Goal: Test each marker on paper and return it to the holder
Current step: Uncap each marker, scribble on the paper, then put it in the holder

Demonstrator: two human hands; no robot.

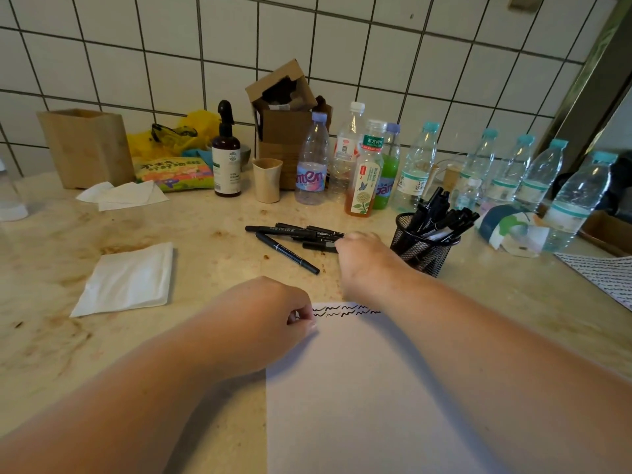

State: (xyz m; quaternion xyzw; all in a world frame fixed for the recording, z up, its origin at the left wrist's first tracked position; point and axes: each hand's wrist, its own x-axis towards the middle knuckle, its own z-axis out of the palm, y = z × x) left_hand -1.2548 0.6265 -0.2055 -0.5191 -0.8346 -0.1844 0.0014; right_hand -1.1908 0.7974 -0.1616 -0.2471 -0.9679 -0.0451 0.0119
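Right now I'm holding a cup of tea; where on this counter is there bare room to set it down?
Bare counter lies between the folded napkin and the loose markers, and left of the napkin. It is crowded along the wall with bottles, and around the mesh holder by the right hand.

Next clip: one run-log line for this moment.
phase: fetching next marker | right hand: reaching into loose markers, grip unclear | left hand: resting on paper | holder: part filled

Dim, warm light — soft shadows, edges bowed, slightly blurred.
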